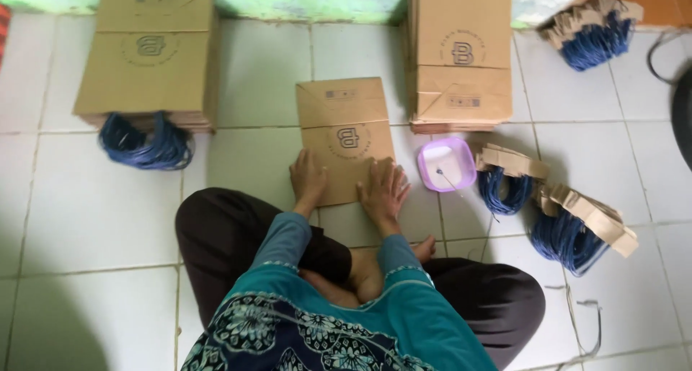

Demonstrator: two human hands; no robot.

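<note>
A flat brown paper bag (344, 137) lies on the tiled floor (86, 212) just in front of the seated person. The left hand (308, 180) and right hand (383, 189) press flat on its near edge, fingers spread and gripping nothing. A lilac tub (447, 164) sits just right of the bag. Bag stacks (148, 57) (459, 54) lie behind, blue-corded handle bundles (577, 227) to the right.

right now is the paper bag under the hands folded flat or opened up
Folded flat. The brown paper bag lies flat on the tile floor, creases showing, with the left hand and right hand pressing its near edge.
</note>
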